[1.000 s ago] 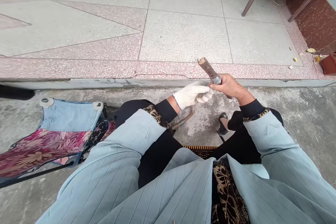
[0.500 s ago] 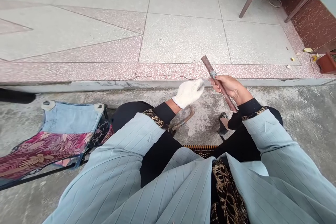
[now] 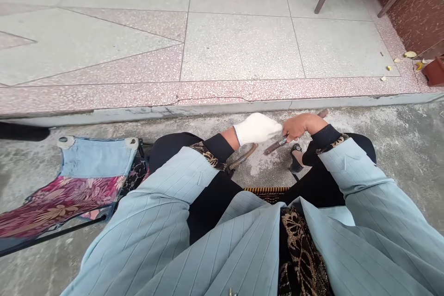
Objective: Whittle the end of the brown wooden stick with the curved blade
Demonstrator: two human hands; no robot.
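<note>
Rust-brown rod [image 3: 275, 146] lying in a bare right hand [image 3: 301, 126]

The right hand's fingers are clenching around the rod, which is slanting across the fist above the concrete floor [image 3: 381, 148]. A silver band is showing just beside the fist, the lower end is pointing down toward the left hand, and the upper end is sticking out past the knuckles. A white-gloved left hand [image 3: 255, 128] is reaching across, its fingers bunched together and their tips touching or just beside the right hand; I cannot tell whether they are gripping anything. Below the hands, a curved rusty metal piece [image 3: 243, 156] is lying on the concrete near the left cuff, and a black sandal [image 3: 295, 162] is showing to the right of it. Pale blue pinstriped sleeves [image 3: 354, 166] are filling the lower view, and a folding chair with denim and floral fabric [image 3: 97, 157] is standing at the left.
</note>
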